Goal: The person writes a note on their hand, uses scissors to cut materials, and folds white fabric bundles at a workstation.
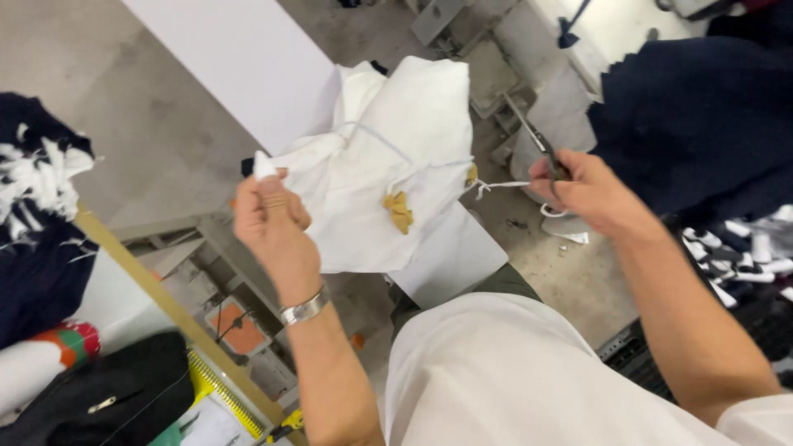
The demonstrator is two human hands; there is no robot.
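My left hand (pixel 271 216) is raised in front of me and grips the edge of a white garment (pixel 388 157), which hangs open with a small yellow tag (pixel 400 211) on its front. A thin white drawstring (pixel 500 187) runs from the garment toward my right hand (pixel 582 188). That hand is closed on a pair of small metal scissors (pixel 533 136), whose blades point up and to the left, close to the end of the string. A metal bracelet sits on my left wrist.
A pile of dark navy cloth (pixel 702 116) lies on the right, and another navy and white heap (pixel 37 223) on the left. A white board (pixel 239 58) leans behind the garment. A black bag (pixel 107 396) and a yellow ruler (pixel 219 392) are at lower left; concrete floor below.
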